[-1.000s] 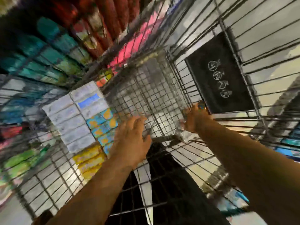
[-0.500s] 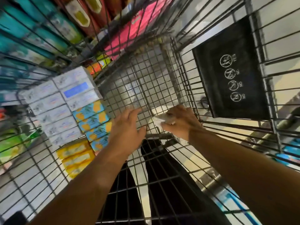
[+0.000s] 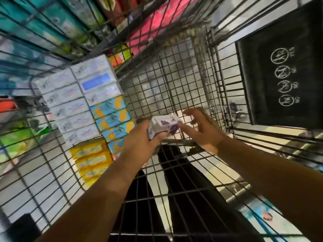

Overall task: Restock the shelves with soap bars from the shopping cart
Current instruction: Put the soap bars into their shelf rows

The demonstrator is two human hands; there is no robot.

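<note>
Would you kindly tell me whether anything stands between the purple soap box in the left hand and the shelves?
Yes. The left hand holds the purple soap box inside the shopping cart, and the cart's wire side wall stands between it and the shelves at upper left. It likely needs lifting over the rim.

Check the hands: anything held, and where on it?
Left hand grips the white-and-purple soap box by its left end; right hand is open beside it, holding nothing.
</note>
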